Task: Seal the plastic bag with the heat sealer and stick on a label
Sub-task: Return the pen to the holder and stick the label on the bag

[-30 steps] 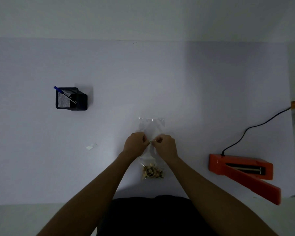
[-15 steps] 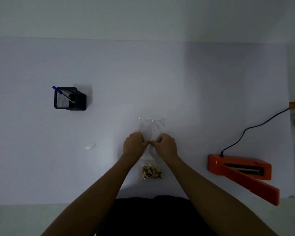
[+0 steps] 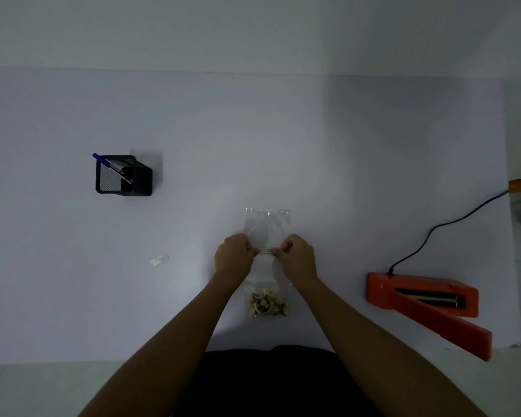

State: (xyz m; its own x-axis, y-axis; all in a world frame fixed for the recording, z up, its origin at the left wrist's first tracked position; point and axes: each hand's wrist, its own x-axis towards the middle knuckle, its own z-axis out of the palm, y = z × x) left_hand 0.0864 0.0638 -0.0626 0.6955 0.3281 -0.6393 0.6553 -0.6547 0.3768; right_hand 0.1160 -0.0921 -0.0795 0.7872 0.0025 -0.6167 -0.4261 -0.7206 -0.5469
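Both hands pinch a small label [image 3: 265, 251] by its ends, left hand [image 3: 233, 256] and right hand [image 3: 298, 256] closed on it over the bag [image 3: 267, 227], which lies flat mid-table. Thin, limp film (likely slippery) is best pinned by its edges; sealer [image 3: 424, 302] sits right.

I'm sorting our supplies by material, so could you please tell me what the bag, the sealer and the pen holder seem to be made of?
Bag: thin clear plastic film; the table shows through and its edges glint.
Sealer: probably moulded orange plastic, smooth and matte.
Pen holder: black mesh, likely metal; its perforated wall shows light through.
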